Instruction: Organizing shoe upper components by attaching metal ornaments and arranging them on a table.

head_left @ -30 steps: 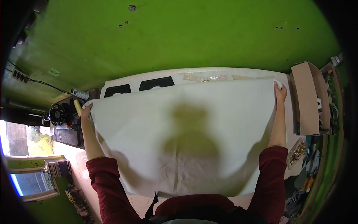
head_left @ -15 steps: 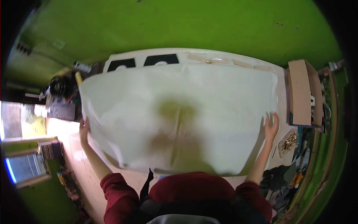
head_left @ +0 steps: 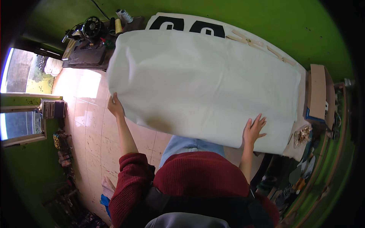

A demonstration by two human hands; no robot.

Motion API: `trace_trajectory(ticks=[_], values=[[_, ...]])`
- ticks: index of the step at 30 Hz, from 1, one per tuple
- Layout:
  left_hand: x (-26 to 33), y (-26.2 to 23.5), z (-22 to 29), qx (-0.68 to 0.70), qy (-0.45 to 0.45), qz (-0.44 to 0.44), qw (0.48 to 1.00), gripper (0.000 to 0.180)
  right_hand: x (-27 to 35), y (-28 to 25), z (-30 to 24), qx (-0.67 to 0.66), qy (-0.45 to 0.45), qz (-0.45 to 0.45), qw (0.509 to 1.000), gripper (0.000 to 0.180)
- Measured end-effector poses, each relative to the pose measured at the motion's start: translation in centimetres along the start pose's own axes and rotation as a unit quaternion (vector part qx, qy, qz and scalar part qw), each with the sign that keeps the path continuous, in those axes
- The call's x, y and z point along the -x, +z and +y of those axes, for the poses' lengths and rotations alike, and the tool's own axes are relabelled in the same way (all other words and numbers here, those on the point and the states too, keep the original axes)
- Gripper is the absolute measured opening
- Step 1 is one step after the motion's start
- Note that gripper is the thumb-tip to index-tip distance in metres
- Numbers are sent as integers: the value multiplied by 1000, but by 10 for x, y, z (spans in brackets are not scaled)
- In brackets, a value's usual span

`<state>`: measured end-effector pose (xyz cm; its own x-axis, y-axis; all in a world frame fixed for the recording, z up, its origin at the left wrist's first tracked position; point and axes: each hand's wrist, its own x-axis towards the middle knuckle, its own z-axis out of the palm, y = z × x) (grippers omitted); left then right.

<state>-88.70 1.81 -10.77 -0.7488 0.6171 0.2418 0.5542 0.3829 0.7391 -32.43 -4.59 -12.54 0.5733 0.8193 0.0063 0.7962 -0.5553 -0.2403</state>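
The sheet (head_left: 205,83) lies between sewing machine (head_left: 92,27), left, and box (head_left: 317,91), right.

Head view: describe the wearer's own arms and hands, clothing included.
The left sleeve is dark red, in a ribbed knit, and stops partway down the arm, leaving the left forearm bare. The right sleeve, also dark red, is mostly hidden. The left hand and right hand are ungloved, with no visible watch.

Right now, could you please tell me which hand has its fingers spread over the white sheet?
The right hand, fanned out over the white sheet; the left hand is at its left edge.
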Motion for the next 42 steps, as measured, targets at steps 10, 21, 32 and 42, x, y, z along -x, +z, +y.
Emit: trace_trajectory(ticks=[10, 21, 32, 42], values=[[-4, -91, 35, -7, 56, -88, 995, 41, -25, -8, 41, 113, -27, -26, 993, 52], [20, -81, -6, 251, -113, -357, 892, 40, -27, -40, 147, -37, 158, 141, 977, 44], [-2, -38, -25, 8, -45, -393, 918, 50, -64, -63, 291, -171, 161, -27, 972, 54], [-22, -46, 23, -205, 106, -157, 960, 56, -128, -115, 241, -46, -16, 197, 979, 37]])
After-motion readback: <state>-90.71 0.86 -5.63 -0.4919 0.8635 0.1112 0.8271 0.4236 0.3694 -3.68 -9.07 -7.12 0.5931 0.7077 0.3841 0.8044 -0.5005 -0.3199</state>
